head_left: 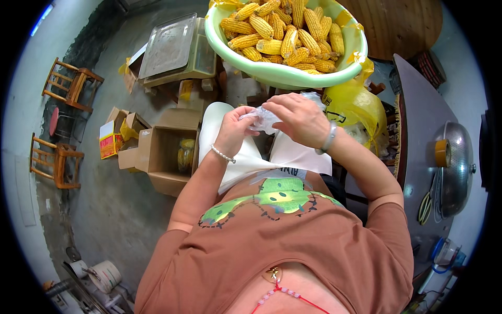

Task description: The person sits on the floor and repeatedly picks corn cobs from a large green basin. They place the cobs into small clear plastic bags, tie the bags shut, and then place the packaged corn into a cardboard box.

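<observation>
Crumpled clear plastic film, seemingly a thin bag (263, 120), hangs between my two hands above my lap. My left hand (234, 127) pinches its near end between thumb and fingertips. Over its other side curls my right hand (300, 117), with the film passing between thumb and fingers; more film shows past the knuckles. The right palm and its exact hold are hidden. Just beyond my hands stands a large pale green plastic basin (274, 74), heaped with husked yellow corn cobs (288, 37). Yellow tape and plastic cling to its rim.
An open cardboard box (168, 149) holding bagged corn stands by my left leg. Right of my knees hangs a yellow plastic bag (357, 106). The table (419, 117) at right bears a tape roll (442, 153), scissors (425, 208) and a metal colander (459, 172). Wooden chairs (62, 161) line the left wall.
</observation>
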`<state>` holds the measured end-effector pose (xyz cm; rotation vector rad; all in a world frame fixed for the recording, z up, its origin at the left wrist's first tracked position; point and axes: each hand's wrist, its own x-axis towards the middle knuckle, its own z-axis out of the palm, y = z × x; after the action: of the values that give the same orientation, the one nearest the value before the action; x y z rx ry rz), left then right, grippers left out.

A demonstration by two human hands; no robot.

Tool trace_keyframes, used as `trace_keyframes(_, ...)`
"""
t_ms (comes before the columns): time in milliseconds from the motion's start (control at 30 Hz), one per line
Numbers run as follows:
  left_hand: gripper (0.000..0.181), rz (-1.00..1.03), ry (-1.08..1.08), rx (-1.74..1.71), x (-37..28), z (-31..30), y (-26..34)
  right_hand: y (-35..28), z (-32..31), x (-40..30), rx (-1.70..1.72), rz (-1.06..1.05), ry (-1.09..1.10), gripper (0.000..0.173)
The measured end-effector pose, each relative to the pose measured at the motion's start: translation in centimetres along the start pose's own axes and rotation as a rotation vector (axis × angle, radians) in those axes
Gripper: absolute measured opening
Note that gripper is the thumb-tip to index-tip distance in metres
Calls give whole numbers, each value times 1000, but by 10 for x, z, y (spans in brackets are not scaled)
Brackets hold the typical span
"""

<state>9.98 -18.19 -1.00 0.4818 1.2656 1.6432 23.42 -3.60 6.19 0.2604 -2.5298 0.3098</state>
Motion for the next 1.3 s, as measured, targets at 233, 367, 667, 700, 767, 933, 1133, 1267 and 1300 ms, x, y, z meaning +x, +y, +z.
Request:
trace_keyframes(233,26,22,-128,-424,-11,-7,-5,8,24,-11,-42,-100,-99,16)
trace_keyframes(367,14,-1,41,-82,-3,-8,-18,1,20,2,-14,-188,-66,24)
trace_keyframes(667,12,7,270,-663,2,-24,-20,-11,32,1,15,-282,-582,15)
trace_keyframes(700,12,2,291,-681,1,-24,-16,-10,35,0,-3,-264,-671,12)
trace_keyframes(767,11,23,290,-716,2,-24,-15,-6,39,-3,44,-237,-770,13)
trace_keyframes(933,18,1,232,-703,0,-27,-9,-3,27,9,484,-36,-528,32)
trace_keyframes(1133,27,50,-104,-559,-5,-17,-2,-26,18,44,173,70,-3,52)
trace_keyframes(1267,23,180,-210,-152,-6,-8,6,11,62,9,634,432,-308,28)
trace_keyframes(1300,23,222,-228,-46,-3,-10,8,12,63,11,782,620,-290,24)
